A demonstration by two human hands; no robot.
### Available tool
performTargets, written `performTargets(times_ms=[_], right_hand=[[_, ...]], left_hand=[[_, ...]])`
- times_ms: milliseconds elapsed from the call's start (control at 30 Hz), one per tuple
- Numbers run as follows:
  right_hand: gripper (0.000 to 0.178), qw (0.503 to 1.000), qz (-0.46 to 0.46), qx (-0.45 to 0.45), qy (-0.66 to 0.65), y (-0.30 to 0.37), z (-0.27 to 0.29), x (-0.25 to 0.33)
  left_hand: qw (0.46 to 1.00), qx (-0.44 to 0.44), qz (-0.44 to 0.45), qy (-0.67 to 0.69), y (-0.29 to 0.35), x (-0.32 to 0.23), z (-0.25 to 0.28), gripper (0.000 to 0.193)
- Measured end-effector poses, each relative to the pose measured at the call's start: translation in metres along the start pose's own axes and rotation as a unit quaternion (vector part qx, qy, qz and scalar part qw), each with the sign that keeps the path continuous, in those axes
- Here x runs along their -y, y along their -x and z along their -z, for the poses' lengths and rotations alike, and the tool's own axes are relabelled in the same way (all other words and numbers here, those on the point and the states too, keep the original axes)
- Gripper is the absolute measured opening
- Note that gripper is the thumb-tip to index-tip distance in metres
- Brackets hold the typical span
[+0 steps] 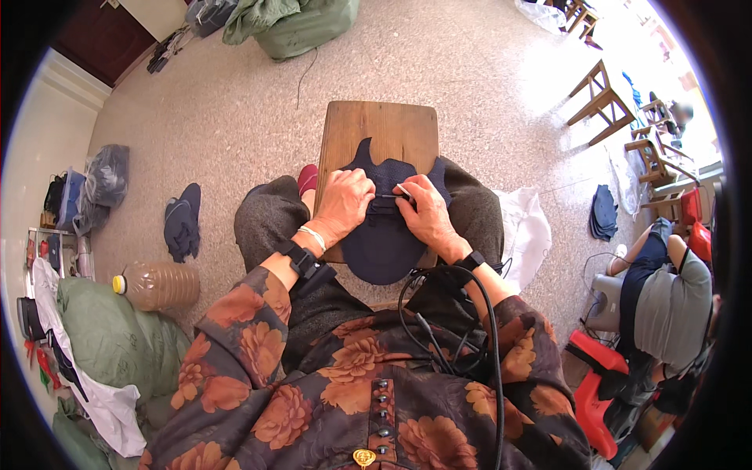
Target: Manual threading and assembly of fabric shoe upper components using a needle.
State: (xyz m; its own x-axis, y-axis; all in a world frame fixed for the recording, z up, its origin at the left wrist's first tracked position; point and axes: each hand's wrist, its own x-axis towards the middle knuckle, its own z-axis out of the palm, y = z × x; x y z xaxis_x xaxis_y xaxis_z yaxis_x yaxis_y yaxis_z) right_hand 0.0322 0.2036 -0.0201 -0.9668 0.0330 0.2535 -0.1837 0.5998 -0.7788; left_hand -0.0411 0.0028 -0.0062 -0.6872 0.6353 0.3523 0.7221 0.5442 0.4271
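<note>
A navy cloth piece (384,247) shaped like a flat shoe upper lies on a wooden stool top (380,121) between my knees. Its rounded end points toward me and two narrow tips point away. My left hand (345,205) is closed, fingertips pinching the cloth at its left middle. From the right, my right hand (425,210) pinches a small slim pale tool (402,190) between thumb and fingers, over the middle of the cloth. The tool is too small to name.
Black cables (493,329) loop over my right forearm and lap. On the left stand a brown plastic jug (163,285) and a green sack (117,333). Navy cloth pieces (182,223) lie on the floor. Another person (670,313) sits at the right, near wooden stools (601,102).
</note>
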Motion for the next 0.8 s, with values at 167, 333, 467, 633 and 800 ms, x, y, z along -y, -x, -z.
performTargets(times_ms=[167, 333, 467, 633, 800], right_hand=[[0.018, 1.0, -0.003, 0.01, 0.007, -0.002, 0.0, -0.003], [0.019, 0.995, 0.013, 0.052, 0.082, -0.015, -0.001, 0.007], [0.02, 0.992, 0.032, 0.074, 0.094, -0.022, -0.004, 0.006], [0.015, 0.99, 0.019, 0.105, 0.095, -0.026, -0.006, 0.01], [0.012, 0.982, 0.027, 0.139, 0.122, -0.037, -0.006, 0.014]], left_hand=[[0.994, 0.022, 0.039, 0.095, 0.004, 0.006, -0.003, 0.007], [0.977, -0.068, 0.115, 0.165, 0.016, 0.001, -0.008, 0.007], [0.983, -0.093, 0.085, 0.136, 0.014, 0.003, -0.014, 0.007], [0.976, -0.047, 0.109, 0.181, 0.015, 0.005, -0.015, 0.007], [0.979, -0.041, 0.102, 0.169, 0.013, 0.004, -0.014, 0.005]])
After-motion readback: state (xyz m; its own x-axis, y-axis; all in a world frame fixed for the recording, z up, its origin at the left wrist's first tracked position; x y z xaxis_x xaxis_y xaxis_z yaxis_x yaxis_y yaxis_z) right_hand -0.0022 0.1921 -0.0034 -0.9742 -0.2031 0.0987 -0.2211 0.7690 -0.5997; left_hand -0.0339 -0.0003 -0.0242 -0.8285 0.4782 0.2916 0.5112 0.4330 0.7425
